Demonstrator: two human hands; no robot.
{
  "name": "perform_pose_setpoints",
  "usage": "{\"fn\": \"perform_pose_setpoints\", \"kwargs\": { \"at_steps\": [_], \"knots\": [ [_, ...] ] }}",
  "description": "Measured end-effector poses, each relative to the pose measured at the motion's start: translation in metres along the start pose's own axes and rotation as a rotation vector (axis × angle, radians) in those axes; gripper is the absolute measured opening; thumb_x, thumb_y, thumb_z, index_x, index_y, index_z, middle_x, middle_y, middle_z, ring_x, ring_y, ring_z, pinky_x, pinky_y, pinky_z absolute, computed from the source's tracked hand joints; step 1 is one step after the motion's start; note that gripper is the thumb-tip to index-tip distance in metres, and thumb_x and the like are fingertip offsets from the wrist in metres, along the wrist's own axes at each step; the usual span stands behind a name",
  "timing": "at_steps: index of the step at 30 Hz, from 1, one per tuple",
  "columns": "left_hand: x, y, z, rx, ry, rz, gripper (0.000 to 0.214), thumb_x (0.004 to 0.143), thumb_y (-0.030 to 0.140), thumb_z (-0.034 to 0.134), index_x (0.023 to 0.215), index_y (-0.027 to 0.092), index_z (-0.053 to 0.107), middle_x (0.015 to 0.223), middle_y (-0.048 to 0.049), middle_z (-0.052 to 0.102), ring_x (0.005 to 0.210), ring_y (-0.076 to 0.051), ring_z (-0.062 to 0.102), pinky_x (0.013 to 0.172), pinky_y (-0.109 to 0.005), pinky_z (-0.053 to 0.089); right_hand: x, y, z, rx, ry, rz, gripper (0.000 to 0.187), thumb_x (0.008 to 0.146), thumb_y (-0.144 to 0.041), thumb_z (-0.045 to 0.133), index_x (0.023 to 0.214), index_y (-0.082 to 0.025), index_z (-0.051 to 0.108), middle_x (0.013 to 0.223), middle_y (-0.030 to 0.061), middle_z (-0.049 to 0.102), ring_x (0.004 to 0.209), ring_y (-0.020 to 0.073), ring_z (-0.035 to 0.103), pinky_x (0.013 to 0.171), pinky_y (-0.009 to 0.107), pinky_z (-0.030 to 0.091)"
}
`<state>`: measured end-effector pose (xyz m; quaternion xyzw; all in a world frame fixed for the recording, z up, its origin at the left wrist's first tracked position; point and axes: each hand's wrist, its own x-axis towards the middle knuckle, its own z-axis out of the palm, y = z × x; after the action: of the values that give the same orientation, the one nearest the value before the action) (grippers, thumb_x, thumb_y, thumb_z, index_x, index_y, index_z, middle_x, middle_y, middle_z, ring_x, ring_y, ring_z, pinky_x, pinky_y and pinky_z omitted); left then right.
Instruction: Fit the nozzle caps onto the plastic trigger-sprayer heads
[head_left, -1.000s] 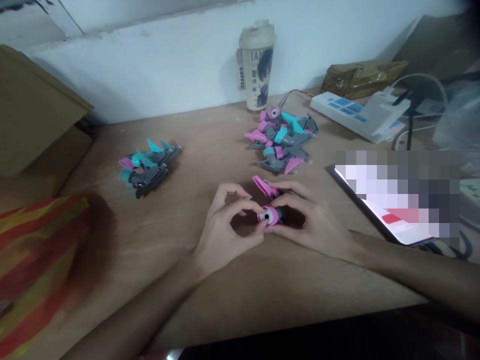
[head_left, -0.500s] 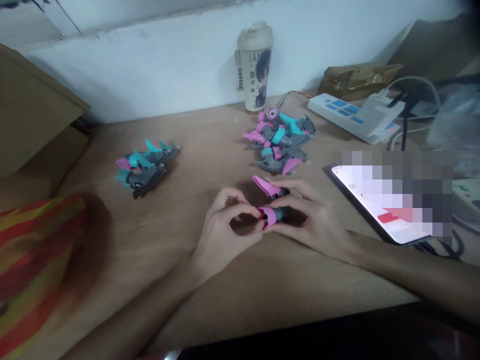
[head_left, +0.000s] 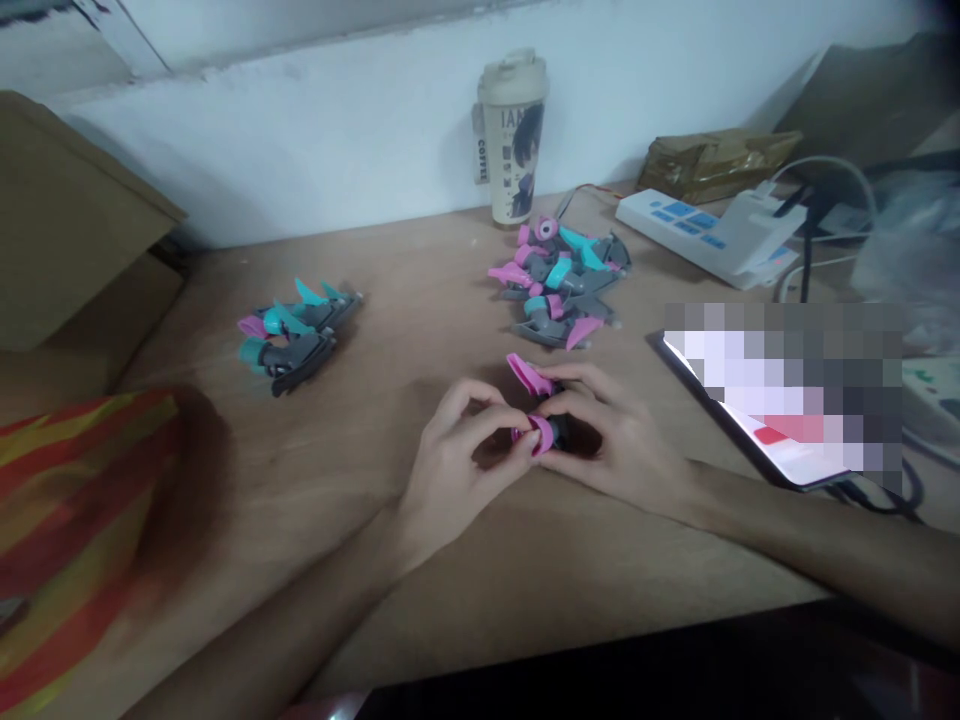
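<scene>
A pink and dark grey plastic piece (head_left: pixel 530 376) is held low over the table, with a pink ring-shaped end facing left. My right hand (head_left: pixel 619 430) is closed around its grey part, fingers curled over the top and thumb below. My left hand (head_left: pixel 469 450) pinches at the pink ring with thumb and forefinger; whether a small part lies between those fingertips is hidden. Beyond my hands lies a pile of similar grey, pink and teal plastic pieces (head_left: pixel 566 285). A smaller group of such pieces (head_left: pixel 300 330) rests to the left.
A coffee tumbler (head_left: pixel 515 140) stands by the wall. At the right are a white power strip (head_left: pixel 705 235), a taped cardboard box (head_left: pixel 712 165) and a lit phone (head_left: pixel 750 400) with cables. A red-and-yellow striped cloth or bag (head_left: pixel 82 530) and cardboard (head_left: pixel 67 220) sit at the left.
My left fingertips have shifted slightly right and now press against the pink ring's opening. My right hand keeps its hold. The camera view has shifted a little.
</scene>
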<state>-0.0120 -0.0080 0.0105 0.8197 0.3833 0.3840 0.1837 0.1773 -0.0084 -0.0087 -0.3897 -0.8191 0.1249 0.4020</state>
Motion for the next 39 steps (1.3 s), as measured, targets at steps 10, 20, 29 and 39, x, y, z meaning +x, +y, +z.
{"fn": "perform_pose_setpoints", "kwargs": {
  "at_steps": [10, 20, 29, 39],
  "knots": [
    [0.003, -0.024, -0.005, -0.1, 0.178, -0.257, 0.019, 0.089, 0.031, 0.052, 0.082, 0.019, 0.065, 0.085, -0.0026, 0.053, 0.074, -0.012, 0.055, 0.056, -0.021, 0.049, 0.03, 0.016, -0.028, -0.294, 0.077, -0.01, 0.027, 0.08, -0.04, 0.061, 0.098, -0.021, 0.061, 0.124, 0.0123, 0.053, 0.113, 0.0292, 0.053, 0.094, 0.049, 0.045],
    [0.003, -0.02, -0.003, -0.122, 0.119, -0.278, 0.025, 0.091, 0.033, 0.046, 0.088, 0.017, 0.065, 0.09, -0.0035, 0.05, 0.075, -0.011, 0.055, 0.058, -0.021, 0.052, 0.121, 0.108, -0.04, -0.402, -0.211, 0.033, 0.041, 0.064, -0.047, 0.072, 0.093, -0.02, 0.063, 0.106, 0.013, 0.06, 0.099, 0.0324, 0.057, 0.087, 0.052, 0.046],
    [0.001, -0.022, -0.001, 0.032, 0.044, -0.229, 0.013, 0.089, 0.025, 0.049, 0.085, 0.017, 0.059, 0.09, -0.0027, 0.051, 0.079, -0.013, 0.056, 0.074, -0.028, 0.049, 0.147, 0.08, -0.008, -0.4, -0.379, -0.041, 0.062, 0.065, -0.053, 0.069, 0.113, -0.015, 0.057, 0.109, 0.0135, 0.06, 0.102, 0.03, 0.055, 0.087, 0.045, 0.044],
    [-0.002, -0.018, 0.0, 0.199, -0.09, -0.334, 0.016, 0.082, 0.022, 0.051, 0.09, 0.016, 0.063, 0.103, -0.0088, 0.056, 0.082, -0.02, 0.061, 0.077, -0.036, 0.052, 0.186, -0.036, 0.094, -0.318, -0.429, -0.162, 0.031, 0.087, -0.041, 0.052, 0.106, -0.019, 0.063, 0.109, 0.0089, 0.065, 0.101, 0.0228, 0.059, 0.088, 0.035, 0.039]
  ]
}}
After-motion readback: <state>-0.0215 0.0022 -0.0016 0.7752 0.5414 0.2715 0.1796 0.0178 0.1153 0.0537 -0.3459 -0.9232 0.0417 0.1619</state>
